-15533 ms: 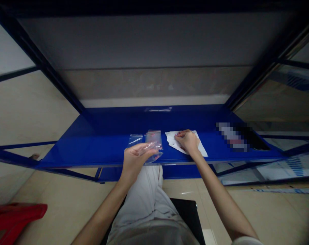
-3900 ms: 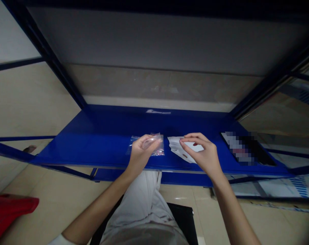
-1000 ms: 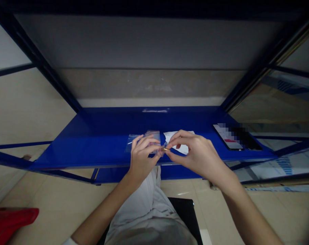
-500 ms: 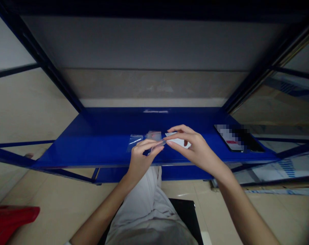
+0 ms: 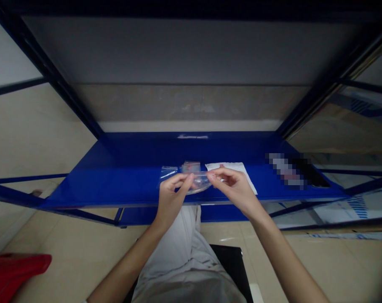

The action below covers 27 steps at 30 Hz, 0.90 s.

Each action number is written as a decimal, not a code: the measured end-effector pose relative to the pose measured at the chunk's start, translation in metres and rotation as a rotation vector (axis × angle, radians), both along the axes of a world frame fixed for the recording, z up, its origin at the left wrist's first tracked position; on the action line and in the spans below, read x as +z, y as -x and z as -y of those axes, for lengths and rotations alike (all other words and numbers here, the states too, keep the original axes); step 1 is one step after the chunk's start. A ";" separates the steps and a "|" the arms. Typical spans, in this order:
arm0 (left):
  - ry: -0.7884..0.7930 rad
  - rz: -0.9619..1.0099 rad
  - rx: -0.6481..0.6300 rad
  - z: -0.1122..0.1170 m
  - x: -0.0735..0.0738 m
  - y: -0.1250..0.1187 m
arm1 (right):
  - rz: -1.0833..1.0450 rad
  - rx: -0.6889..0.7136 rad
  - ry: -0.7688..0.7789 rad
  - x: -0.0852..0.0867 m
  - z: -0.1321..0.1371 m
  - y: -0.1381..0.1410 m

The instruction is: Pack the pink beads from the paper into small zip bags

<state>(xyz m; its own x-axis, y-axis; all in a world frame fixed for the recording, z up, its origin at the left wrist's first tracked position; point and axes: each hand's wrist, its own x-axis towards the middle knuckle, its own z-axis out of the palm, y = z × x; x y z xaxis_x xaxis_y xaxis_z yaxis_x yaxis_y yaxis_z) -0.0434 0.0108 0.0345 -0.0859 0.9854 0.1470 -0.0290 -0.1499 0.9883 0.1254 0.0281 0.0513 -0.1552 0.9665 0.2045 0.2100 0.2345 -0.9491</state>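
"What are the hands doing?"

"The left hand (image 5: 172,194) and right hand (image 5: 235,190) pinch a clear plastic bag (image 5: 197,182) between their fingers (image 5: 214,176), over the blue metal shelf (image 5: 130,191)."

"What's nearby?"

"A white paper sheet (image 5: 231,167) (just past the right hand) and a second clear bag (image 5: 168,171)."

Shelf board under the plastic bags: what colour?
The shelf board is a glossy deep blue, best seen in the head view.
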 end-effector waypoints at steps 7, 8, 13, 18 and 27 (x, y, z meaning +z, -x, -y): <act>-0.033 -0.093 0.011 -0.009 0.004 -0.006 | -0.118 -0.071 0.066 -0.009 -0.010 0.010; -0.037 -0.116 0.015 -0.010 0.005 -0.006 | -0.113 -0.073 0.063 -0.010 -0.012 0.010; -0.081 -0.180 0.001 -0.013 0.003 -0.005 | -0.080 -0.038 0.023 -0.019 -0.019 0.012; -0.188 -0.296 0.075 -0.015 -0.002 -0.004 | -0.061 -0.049 -0.017 -0.026 -0.021 0.016; -0.197 -0.291 0.058 -0.015 -0.008 -0.005 | 0.018 -0.089 -0.037 -0.027 -0.013 0.012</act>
<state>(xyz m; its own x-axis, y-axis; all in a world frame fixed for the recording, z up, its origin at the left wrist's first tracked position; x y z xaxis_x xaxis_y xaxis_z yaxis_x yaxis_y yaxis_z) -0.0387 0.0255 0.0261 -0.0672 0.9303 0.3606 0.2639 -0.3320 0.9056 0.1129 0.0415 0.0240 -0.0730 0.9685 0.2382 0.2483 0.2490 -0.9362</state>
